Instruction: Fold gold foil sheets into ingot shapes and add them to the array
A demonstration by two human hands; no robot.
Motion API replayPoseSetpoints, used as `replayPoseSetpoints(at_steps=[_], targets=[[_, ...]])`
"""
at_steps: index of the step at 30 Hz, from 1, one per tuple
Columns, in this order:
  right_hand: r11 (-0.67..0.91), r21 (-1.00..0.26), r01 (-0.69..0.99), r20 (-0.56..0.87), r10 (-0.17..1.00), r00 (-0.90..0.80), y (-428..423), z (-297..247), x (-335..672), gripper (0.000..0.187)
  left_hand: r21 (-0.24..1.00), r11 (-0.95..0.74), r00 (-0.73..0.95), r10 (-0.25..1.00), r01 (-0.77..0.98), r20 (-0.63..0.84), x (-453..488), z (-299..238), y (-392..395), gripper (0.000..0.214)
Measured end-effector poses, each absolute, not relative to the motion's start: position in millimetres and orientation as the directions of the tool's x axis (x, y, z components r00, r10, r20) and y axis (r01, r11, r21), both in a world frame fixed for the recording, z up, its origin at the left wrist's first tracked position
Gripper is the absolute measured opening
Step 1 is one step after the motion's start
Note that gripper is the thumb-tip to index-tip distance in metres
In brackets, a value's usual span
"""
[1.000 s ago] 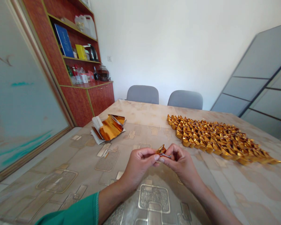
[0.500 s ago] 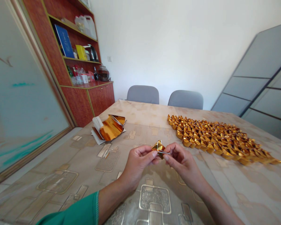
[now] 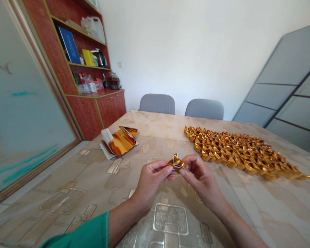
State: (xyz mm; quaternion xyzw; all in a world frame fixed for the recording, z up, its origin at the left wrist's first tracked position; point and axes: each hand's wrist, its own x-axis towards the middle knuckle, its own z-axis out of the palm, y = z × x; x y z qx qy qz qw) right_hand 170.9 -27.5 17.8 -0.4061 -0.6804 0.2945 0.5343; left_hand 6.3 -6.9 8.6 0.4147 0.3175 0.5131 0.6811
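Folded gold foil piece (image 3: 176, 162), small and creased, held in the air above the tablecloth (image 3: 51, 215), midway between the two hands. Long axis roughly crosswise, running from left hand to right hand with a slight tilt; raised peak toward the left end, thin pale edge drawn out to the right.

Left hand (image 3: 153, 179) on the left end of the piece: narrow pinch, with left thumb (image 3: 169, 169) against the foil and the other fingers curled behind it, partly hidden. Right hand (image 3: 200, 174) on the right end: equally narrow pinch, with right fingertips (image 3: 185, 166) closed on the pale edge. Neither hand clearly nearer overall; left grip closer to the bulk of the piece, right grip closer to its thin end. Contact on the far side of the foil hidden from view.

Both forearms converging on the grip from the near edge of the view; green sleeve (image 3: 77, 232) on the left arm only. Beyond the grip and to the right, near the right hand: rows of folded foil pieces (image 3: 237, 153) in a dense block on the tablecloth. Beyond the grip and to the left: foil sheets (image 3: 121, 144) on white paper (image 3: 106, 136). Farther beyond the grip: grey chairs (image 3: 157, 104) at the far table edge and a red wooden cabinet (image 3: 93, 110) off to the left.
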Motion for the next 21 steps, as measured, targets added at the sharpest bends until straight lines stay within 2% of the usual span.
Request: replayPoseSetpoints(at_steps=[9,15,21], targets=[[0.578,-0.753,0.315,0.553,0.815,-0.171,-28.7,23.7,175.1,0.005,0.848,0.209,0.356,0.934,-0.487,-0.026,4.2,13.3,-8.4,0.019],[0.525,-0.782,0.337,0.516,0.848,-0.123,-28.4,22.8,173.6,0.012,0.838,0.240,0.358,0.932,-0.491,-0.058,5.3,9.9,-7.6,0.020],[0.449,-0.854,0.263,0.456,0.889,-0.036,-29.6,17.5,165.5,0.012,0.835,0.226,0.334,0.941,-0.501,-0.054,8.7,9.0,-9.6,0.020]])
